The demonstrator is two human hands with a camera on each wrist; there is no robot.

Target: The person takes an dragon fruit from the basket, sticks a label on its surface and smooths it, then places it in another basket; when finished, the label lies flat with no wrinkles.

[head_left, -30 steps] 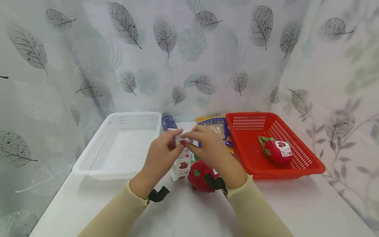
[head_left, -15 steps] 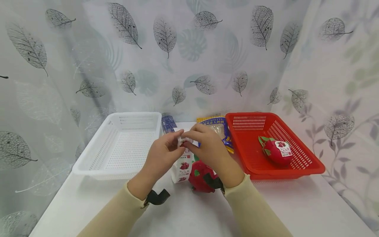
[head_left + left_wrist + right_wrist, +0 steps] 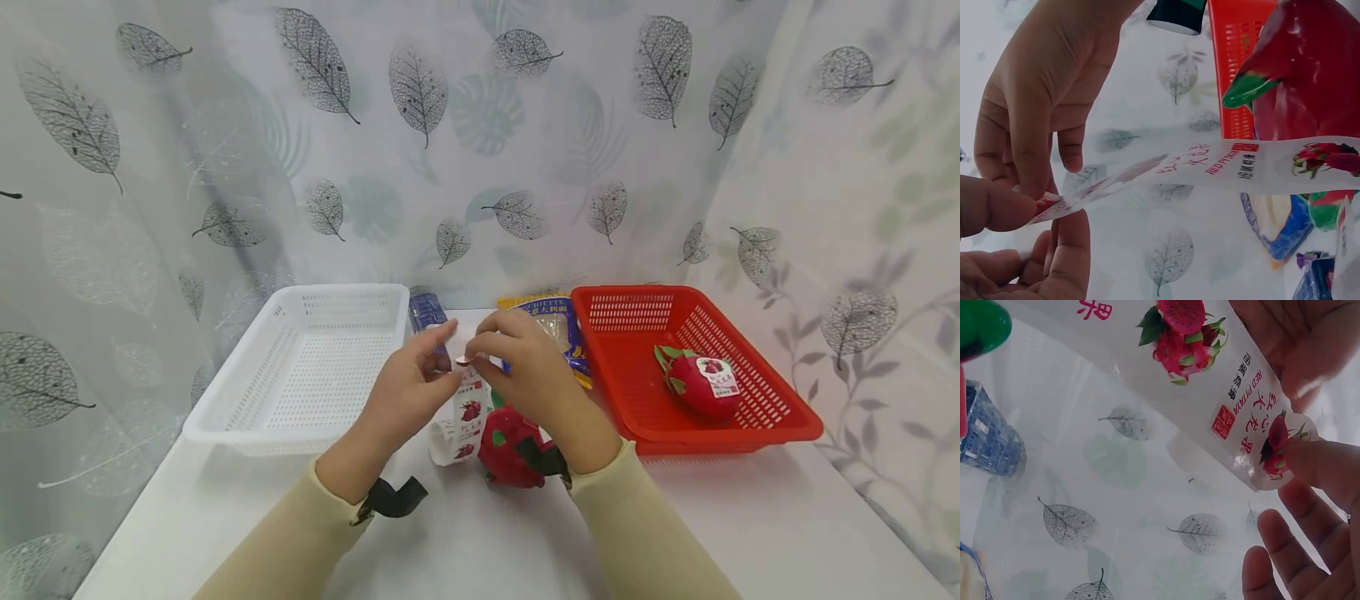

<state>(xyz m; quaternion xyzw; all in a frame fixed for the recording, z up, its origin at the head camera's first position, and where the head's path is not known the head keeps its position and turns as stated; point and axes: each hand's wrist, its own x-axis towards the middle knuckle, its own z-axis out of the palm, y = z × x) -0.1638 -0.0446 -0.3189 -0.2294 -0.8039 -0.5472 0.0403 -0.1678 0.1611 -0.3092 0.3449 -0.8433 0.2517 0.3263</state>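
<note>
My left hand [image 3: 405, 375] pinches the upper end of a white strip of dragon fruit stickers [image 3: 470, 417] between thumb and fingers. Opposite it, my right hand [image 3: 517, 354] pinches a small curled sticker edge [image 3: 1047, 201] at that same end, fingertips close to the left thumb. Printed fruit pictures and red lettering run along the strip, which hangs down to a loose roll [image 3: 444, 446]. Just right of it, a red dragon fruit [image 3: 510, 450] with green leaf tips sits on the table, partly covered by my right wrist.
To the left stands a white plastic basket [image 3: 300, 437]. A red basket [image 3: 720, 435] at right holds another dragon fruit [image 3: 701, 387] bearing a sticker. Behind the hands are a blue patterned package [image 3: 427, 310] and a blue-and-yellow pasta bag [image 3: 577, 333], against a leaf-print curtain [image 3: 465, 192].
The fingertips have drawn slightly apart, and the sticker edge between them has changed from a broad fold to a thin curl. The strip's lower end has curled round to the left.
</note>
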